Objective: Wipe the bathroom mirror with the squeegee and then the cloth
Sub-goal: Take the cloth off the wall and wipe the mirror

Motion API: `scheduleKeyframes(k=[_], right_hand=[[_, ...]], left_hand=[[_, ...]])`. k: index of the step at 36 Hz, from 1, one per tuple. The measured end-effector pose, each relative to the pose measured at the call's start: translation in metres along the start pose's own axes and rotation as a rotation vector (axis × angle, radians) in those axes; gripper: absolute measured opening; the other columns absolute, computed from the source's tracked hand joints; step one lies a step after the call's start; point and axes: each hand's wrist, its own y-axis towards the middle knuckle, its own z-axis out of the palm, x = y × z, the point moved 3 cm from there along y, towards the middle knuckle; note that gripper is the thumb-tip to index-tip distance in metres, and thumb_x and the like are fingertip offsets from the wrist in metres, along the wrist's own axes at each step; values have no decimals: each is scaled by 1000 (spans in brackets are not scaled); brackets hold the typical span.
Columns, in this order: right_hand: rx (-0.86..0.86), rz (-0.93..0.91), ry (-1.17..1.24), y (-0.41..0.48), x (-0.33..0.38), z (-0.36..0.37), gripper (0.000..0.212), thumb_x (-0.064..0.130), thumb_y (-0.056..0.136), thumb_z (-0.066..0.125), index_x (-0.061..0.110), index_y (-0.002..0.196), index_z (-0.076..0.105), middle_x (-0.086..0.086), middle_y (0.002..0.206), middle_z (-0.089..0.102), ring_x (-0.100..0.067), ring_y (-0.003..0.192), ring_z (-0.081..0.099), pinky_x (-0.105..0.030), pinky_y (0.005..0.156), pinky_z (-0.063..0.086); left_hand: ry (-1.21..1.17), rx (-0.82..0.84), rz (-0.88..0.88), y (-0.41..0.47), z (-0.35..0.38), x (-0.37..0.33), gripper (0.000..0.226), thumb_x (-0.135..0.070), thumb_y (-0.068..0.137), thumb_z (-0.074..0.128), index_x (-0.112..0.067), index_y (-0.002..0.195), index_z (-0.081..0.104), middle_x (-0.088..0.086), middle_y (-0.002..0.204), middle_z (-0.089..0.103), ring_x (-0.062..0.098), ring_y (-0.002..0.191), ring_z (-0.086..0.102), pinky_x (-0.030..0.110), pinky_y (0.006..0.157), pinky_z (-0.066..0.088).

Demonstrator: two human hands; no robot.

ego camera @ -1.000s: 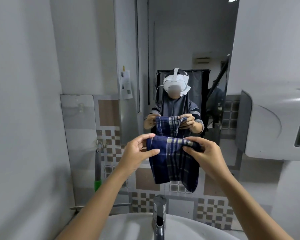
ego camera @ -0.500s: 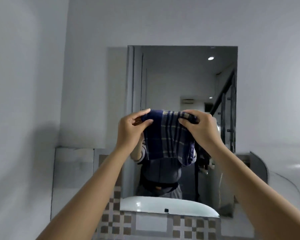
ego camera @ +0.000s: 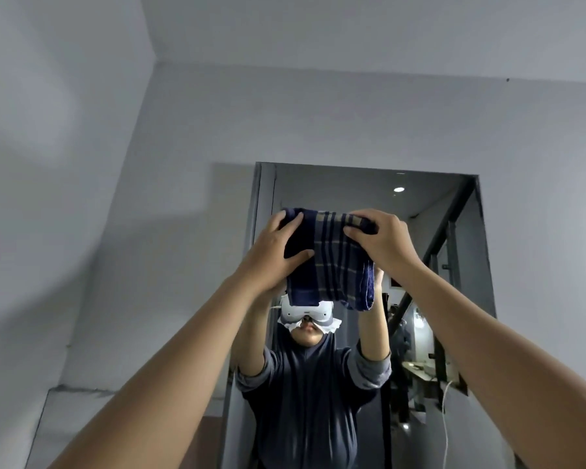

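Wall (ego camera: 352, 123): grey, painted. Mirror (ego camera: 460, 231) mounted flat on it. Nothing else directly on it.

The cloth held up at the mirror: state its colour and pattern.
Dark navy cloth with a plaid of pale grey-tan stripes, seen in the head view.

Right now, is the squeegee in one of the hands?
No, both the left hand and the right hand grip the plaid cloth up at the mirror, with no squeegee in view.
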Motion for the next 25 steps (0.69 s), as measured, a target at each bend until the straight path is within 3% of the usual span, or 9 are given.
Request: scheduleKeyframes(k=[4,8,10,12,17,20,23,25], right_hand=[[-26,-16,-17,-11,-3,1,19,17,81,67,18,101,70,4,91,69,-8,84,59,8,64,36],[-51,13,-65,-23,1,-5,32,24,82,68,17,112,65,4,95,67,-6,87,57,9,63,34],[-87,58,-87,-28,4,-9,40,28,82,67,17,120,59,5,91,63,-10,93,58,2,69,36],[-159,84,-100,-34,9,-13,39,28,84,64,17,122,57,3,92,66,-20,106,58,-18,82,41],[-351,-44,-33,-55,40,-4,31,19,89,55,13,120,58,-5,118,63,-19,111,56,-40,101,43],[-223,-47,53,-60,52,23,34,16,94,46,10,127,53,-6,129,59,-14,117,53,-36,106,40],[-23,78,39,-54,41,47,46,26,98,35,14,143,31,-4,152,32,-14,141,23,-29,115,17],[98,138,48,-50,28,59,52,33,99,29,18,148,14,0,158,9,-10,145,3,-26,115,4]], left_hand=[[150,-28,28,-4,7,0,68,-41,88,55,-20,144,23,4,153,14,19,140,18,37,108,29],[215,6,8,-3,8,-4,70,-41,88,53,-20,145,18,5,154,10,20,141,14,38,109,26],[234,31,3,-1,8,-4,70,-41,89,52,-19,145,16,6,154,9,22,141,14,40,110,26],[240,32,16,0,8,-4,70,-41,89,52,-17,145,17,7,153,10,23,140,15,40,110,26],[261,16,38,1,6,-7,70,-37,87,57,-15,143,21,6,149,16,24,137,22,37,108,28],[264,38,36,5,4,-7,66,-34,87,57,-15,142,25,8,148,19,26,136,24,38,107,30],[260,46,23,6,-1,-6,66,-33,85,58,-17,141,28,6,150,20,26,135,26,42,104,35],[251,37,38,3,-4,-3,68,-33,85,59,-18,143,26,5,150,21,24,135,27,41,102,36]])
